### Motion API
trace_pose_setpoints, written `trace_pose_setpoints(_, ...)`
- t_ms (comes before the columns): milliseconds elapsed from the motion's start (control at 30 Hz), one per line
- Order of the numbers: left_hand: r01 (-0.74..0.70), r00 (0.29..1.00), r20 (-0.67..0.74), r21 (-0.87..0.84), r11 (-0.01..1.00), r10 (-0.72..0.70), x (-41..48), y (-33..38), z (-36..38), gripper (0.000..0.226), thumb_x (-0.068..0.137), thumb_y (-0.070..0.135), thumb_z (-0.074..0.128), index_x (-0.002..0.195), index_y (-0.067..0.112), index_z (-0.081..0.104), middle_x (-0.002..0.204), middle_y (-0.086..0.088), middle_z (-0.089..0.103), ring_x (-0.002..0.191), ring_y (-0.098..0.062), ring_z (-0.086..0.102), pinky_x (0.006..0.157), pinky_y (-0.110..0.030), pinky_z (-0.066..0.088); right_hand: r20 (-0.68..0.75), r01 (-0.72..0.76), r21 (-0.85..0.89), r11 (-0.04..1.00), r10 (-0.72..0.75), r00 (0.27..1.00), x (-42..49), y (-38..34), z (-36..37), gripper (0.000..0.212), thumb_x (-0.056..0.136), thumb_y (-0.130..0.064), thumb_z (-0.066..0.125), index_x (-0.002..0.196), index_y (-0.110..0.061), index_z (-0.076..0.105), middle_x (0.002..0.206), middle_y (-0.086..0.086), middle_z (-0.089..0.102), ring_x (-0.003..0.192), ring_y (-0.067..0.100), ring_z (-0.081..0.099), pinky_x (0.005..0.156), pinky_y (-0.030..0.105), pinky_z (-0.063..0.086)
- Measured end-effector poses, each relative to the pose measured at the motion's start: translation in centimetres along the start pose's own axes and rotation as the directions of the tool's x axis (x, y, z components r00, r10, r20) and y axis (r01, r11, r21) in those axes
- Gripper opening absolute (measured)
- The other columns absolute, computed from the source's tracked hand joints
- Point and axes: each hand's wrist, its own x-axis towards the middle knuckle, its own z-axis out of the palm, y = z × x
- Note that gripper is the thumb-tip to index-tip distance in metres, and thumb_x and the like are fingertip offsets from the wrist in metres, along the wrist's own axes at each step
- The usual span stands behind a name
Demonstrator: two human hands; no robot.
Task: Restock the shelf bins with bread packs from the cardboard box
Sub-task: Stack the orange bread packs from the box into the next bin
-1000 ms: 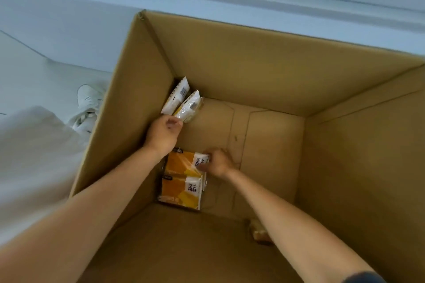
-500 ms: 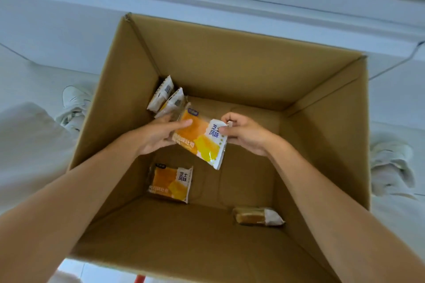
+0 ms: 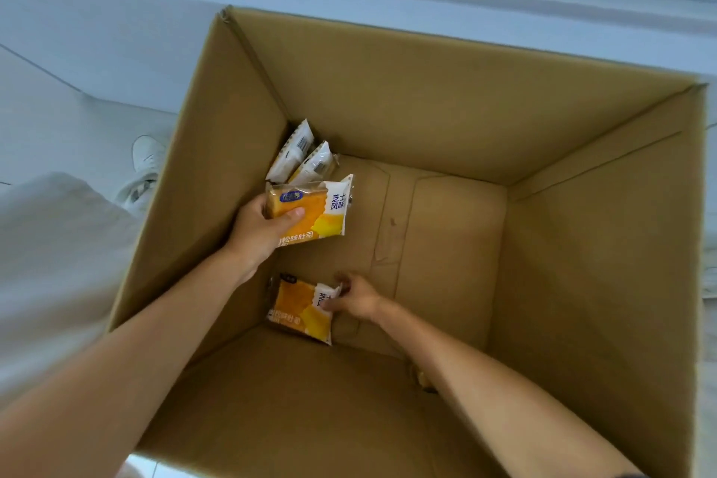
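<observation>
Left hand (image 3: 258, 229) grips one bread pack (image 3: 318, 210), thumb across its face, held clear of the floor. Two corner packs (image 3: 300, 155) lean at its twelve o'clock. Floor pack (image 3: 300, 308) lies at nine o'clock of right hand (image 3: 355, 297), long axis roughly eleven-to-five. That hand, the nearer, pinches its white end. Cardboard box (image 3: 426, 97) also holds a small pack (image 3: 423, 380), part hidden by the right arm.

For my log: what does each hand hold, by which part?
Left hand grips one pack by its left end; right hand pinches the lower pack by its right edge.
</observation>
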Motion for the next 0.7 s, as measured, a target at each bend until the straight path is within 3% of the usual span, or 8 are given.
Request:
trace_pose_setpoints(67, 0.001, 1.0, -0.009, -0.016, 1.0, -0.001, 0.2, -0.1, 0.0, 0.03, 0.092, 0.02, 0.067, 0.121, 0.019, 0.059, 0.102, 0.008, 0.066, 0.089, -0.002, 0.061, 0.068, -0.016, 0.046, -0.026, -0.001, -0.064, 0.998, -0.001, 1.0, 0.7, 0.4, 0.6, 0.053, 0.085, -0.016, 0.073, 0.133, -0.009, 0.052, 0.133, 0.01, 0.056, 0.119, 0.023, 0.055, 0.092, 0.03, 0.047)
trace_pose_setpoints(200, -0.006, 1.0, -0.005, -0.006, 1.0, 0.006, 0.2, -0.1, 0.2, 0.03, 0.091, 0.022, 0.068, 0.12, 0.022, 0.058, 0.11, 0.003, 0.066, 0.097, -0.011, 0.063, 0.076, -0.022, 0.049, -0.041, 0.19, 0.092, 0.977, -0.187, 0.981, -2.0, -0.7, -2.4, 0.032, 0.083, 0.002, 0.068, 0.112, -0.011, 0.061, 0.108, 0.003, 0.06, 0.105, 0.019, 0.055, 0.076, 0.019, 0.045)
trace_pose_setpoints(267, -0.016, 1.0, -0.015, -0.017, 1.0, 0.016, -0.3, 0.4, 0.5, 0.033, 0.091, 0.022, 0.068, 0.122, 0.02, 0.058, 0.114, 0.0, 0.066, 0.103, -0.016, 0.064, 0.081, -0.027, 0.051, -0.102, 0.263, 0.17, 0.95, -0.248, 0.963, -5.1, -2.1, -5.6, 0.027, 0.085, 0.001, 0.067, 0.1, -0.02, 0.06, 0.104, 0.002, 0.064, 0.102, 0.02, 0.059, 0.075, 0.021, 0.046)
trace_pose_setpoints(333, 0.002, 1.0, -0.023, -0.059, 0.998, -0.003, -0.9, 1.3, 0.7, 0.04, 0.091, 0.026, 0.068, 0.128, 0.018, 0.056, 0.119, -0.002, 0.065, 0.107, -0.019, 0.063, 0.083, -0.031, 0.052, -0.167, 0.3, 0.297, 0.907, -0.26, 0.951, -8.7, -3.5, -8.8, 0.023, 0.089, 0.0, 0.062, 0.101, -0.02, 0.061, 0.107, 0.009, 0.067, 0.098, 0.024, 0.063, 0.076, 0.031, 0.051)
trace_pose_setpoints(433, 0.032, 0.999, 0.032, -0.165, 0.986, -0.028, -2.8, 3.8, 1.1, 0.038, 0.093, 0.027, 0.064, 0.13, 0.022, 0.054, 0.117, 0.0, 0.065, 0.099, -0.016, 0.064, 0.073, -0.028, 0.05, -0.269, 0.402, 0.378, 0.834, -0.316, 0.91, -13.9, -5.4, -12.5, 0.026, 0.093, -0.001, 0.056, 0.117, -0.01, 0.061, 0.111, 0.015, 0.068, 0.097, 0.027, 0.066, 0.086, 0.043, 0.053)
trace_pose_setpoints(533, 0.083, 0.98, 0.195, -0.226, 0.97, -0.038, -5.7, 7.1, 1.9, 0.016, 0.097, 0.037, 0.057, 0.109, 0.028, 0.061, 0.112, 0.0, 0.071, 0.108, -0.022, 0.066, 0.095, -0.043, 0.051, -0.347, 0.479, 0.435, 0.763, -0.348, 0.871, -18.1, -7.5, -13.8, 0.026, 0.098, -0.01, 0.052, 0.123, -0.004, 0.058, 0.115, 0.019, 0.068, 0.105, 0.031, 0.067, 0.091, 0.049, 0.053)
trace_pose_setpoints(633, 0.018, 0.93, 0.362, -0.205, 0.979, 0.059, -9.2, 10.8, 2.7, 0.044, 0.096, 0.062, 0.036, 0.105, 0.031, 0.066, 0.108, 0.001, 0.074, 0.104, -0.022, 0.069, 0.094, -0.045, 0.052, -0.447, 0.526, 0.348, 0.776, -0.356, 0.821, -21.4, -9.4, -13.0, 0.023, 0.101, -0.02, 0.048, 0.12, -0.011, 0.057, 0.114, 0.014, 0.069, 0.103, 0.029, 0.068, 0.09, 0.05, 0.054)
trace_pose_setpoints(700, -0.109, 0.901, 0.404, -0.148, 0.983, 0.161, -11.1, 13.0, 3.1, 0.033, 0.095, 0.055, 0.047, 0.108, 0.029, 0.064, 0.104, -0.001, 0.075, 0.103, -0.026, 0.07, 0.088, -0.043, 0.055, -0.516, 0.555, 0.264, 0.789, -0.371, 0.772, -23.4, -10.3, -12.2, 0.026, 0.1, -0.027, 0.049, 0.122, -0.015, 0.055, 0.115, 0.012, 0.068, 0.101, 0.028, 0.068, 0.087, 0.055, 0.054)
